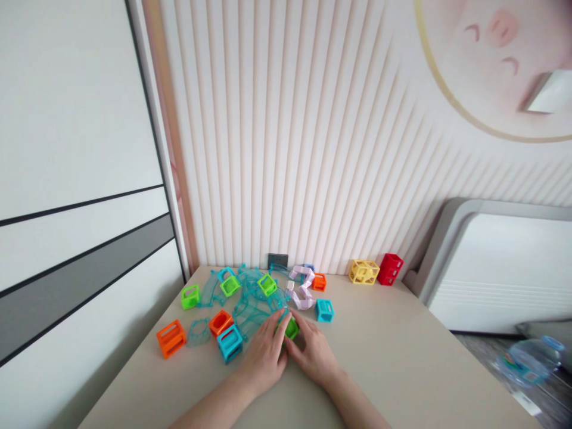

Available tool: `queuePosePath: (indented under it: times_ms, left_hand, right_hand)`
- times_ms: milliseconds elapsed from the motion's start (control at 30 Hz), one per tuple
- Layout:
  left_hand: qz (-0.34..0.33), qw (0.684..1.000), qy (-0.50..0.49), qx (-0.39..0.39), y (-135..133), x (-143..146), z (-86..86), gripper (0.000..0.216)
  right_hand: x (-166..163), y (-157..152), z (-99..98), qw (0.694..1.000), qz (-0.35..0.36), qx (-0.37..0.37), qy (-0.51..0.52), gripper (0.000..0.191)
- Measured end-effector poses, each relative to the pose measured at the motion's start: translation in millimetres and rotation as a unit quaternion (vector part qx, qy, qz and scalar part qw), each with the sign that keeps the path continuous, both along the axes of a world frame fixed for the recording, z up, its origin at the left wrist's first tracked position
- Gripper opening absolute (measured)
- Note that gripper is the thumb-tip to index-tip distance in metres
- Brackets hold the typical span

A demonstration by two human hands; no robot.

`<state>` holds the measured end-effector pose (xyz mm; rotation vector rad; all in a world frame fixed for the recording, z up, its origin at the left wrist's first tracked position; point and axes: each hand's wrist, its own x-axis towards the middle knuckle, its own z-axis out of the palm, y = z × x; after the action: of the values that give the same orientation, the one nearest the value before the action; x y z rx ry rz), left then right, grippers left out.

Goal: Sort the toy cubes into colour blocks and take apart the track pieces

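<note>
Both hands meet low in the middle of the head view, around a green hollow toy block (292, 328). My left hand (267, 344) closes on the block's left side, its fingers covering part of it. From the right, my right hand (313, 348) grips the same block with thumb and fingers. A bit of blue shows at the block's top, partly hidden by the fingertips. Just behind and to the left lie clear teal plastic track pieces (250, 314). Nearby on the right is a blue hollow block (324, 310).
On the table (379, 363) at left are orange blocks (171, 339), a blue block (230, 343) and green blocks (190, 297). A lilac zigzag piece (304, 292) lies behind my hands. Yellow (364, 271) and red blocks (390, 269) stand by the wall. A plastic bottle (531, 360) is at right.
</note>
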<state>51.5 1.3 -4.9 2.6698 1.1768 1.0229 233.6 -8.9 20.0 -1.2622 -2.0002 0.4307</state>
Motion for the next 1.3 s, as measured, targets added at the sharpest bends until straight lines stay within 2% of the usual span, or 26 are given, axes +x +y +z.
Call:
queuePosePath:
  times_ms: [100,233,500,733,967,1133,1300]
  left_hand:
    - [0.002,1.0,0.0,-0.002,0.9,-0.4,-0.9,0.084]
    - [0.002,1.0,0.004,-0.011,0.0,-0.3,2.1,0.087]
    - [-0.009,0.999,0.001,-0.033,1.5,-2.1,-0.1,0.084]
    - [-0.024,0.998,-0.044,-0.035,2.5,-7.2,4.1,0.064]
    - [-0.051,0.995,-0.084,-0.026,-0.2,-10.6,8.1,0.055]
    - [-0.036,0.995,-0.092,-0.007,1.2,-11.7,8.5,0.052]
    - [-0.03,0.996,-0.084,0.023,-2.1,-13.4,13.1,0.047]
  right_hand:
    - [2.8,1.8,-3.3,1.0,0.019,-0.007,0.001,0.066]
    - [4.7,2.5,-4.5,0.999,0.042,-0.008,0.024,0.063]
    - [12.9,4.5,-8.9,0.996,-0.014,0.015,0.09,0.049]
    - [13.4,4.6,-11.1,0.991,0.017,0.058,0.122,0.049]
    - [10.1,0.4,-7.2,0.988,0.053,0.035,0.142,0.055]
    - [8.6,-2.4,-3.1,0.986,0.074,0.02,0.151,0.051]
    - [7.6,-2.6,-6.8,0.985,0.062,0.019,0.16,0.048]
